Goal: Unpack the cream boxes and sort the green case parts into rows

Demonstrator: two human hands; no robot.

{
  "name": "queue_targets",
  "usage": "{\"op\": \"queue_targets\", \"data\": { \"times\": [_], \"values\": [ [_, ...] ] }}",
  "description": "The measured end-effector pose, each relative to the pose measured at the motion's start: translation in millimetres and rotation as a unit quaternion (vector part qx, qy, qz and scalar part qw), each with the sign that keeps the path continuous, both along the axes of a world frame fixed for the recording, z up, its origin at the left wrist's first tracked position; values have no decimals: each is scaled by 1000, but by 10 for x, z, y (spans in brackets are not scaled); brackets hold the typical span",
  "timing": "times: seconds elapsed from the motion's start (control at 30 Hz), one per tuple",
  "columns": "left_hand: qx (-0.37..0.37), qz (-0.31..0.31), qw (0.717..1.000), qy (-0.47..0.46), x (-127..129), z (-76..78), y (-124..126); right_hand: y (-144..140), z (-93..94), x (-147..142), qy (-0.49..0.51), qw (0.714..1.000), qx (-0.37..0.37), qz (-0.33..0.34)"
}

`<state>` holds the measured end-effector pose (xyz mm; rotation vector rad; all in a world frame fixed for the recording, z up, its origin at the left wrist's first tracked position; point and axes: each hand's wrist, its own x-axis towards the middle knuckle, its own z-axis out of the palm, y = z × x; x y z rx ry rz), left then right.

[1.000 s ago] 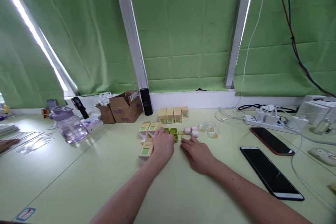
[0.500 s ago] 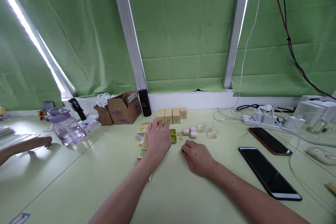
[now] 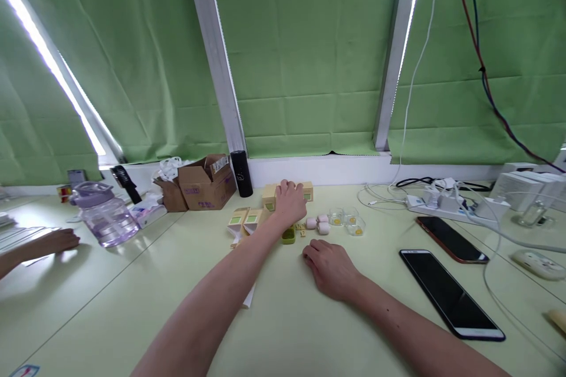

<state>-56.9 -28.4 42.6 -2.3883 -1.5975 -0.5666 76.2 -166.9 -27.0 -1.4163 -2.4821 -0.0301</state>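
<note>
Cardboard boxes (image 3: 269, 196), probably light and crushable, best gripped by opposite sides; left hand (image 3: 290, 203) over them, grasp hidden; right hand (image 3: 329, 269) half-curled on bench (image 3: 283, 324), hold indiscernible.

I look from afar onto a pale green table (image 3: 354, 336), a seam running diagonally across its left side. On the left I make out a clear jug (image 3: 105, 221) with a purple lid, then an open cardboard box (image 3: 207, 188) and a black cylinder (image 3: 241, 174) toward the back. Mid-table sit small tan cartons (image 3: 269, 197), a green container (image 3: 288, 238), pale pink cylinders (image 3: 323, 228) and clear round cups (image 3: 355, 227). To my right lie a white power strip (image 3: 455, 215), a phone (image 3: 451, 240) and, nearer me, a larger phone (image 3: 451, 294).
</note>
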Motion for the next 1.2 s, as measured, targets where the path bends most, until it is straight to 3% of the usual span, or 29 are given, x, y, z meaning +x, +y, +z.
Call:
{"op": "queue_targets", "data": {
  "times": [0.27,0.6,0.8,1.0,1.2],
  "values": [
    [-66,12,996,51,161,-174,517,3,21,-1,3,1000,-2,5],
    [-125,33,989,75,205,-239,853,12,26,0,5,1000,-8,7],
    [-140,21,987,79,253,-260,901,25,21,3,8,1000,-2,10],
    [-104,-34,991,78,282,-267,853,24,14,3,3,1000,-8,8],
    [-102,-53,993,29,314,-286,761,27,-4,-2,6,1000,-1,8]
  ]
}}
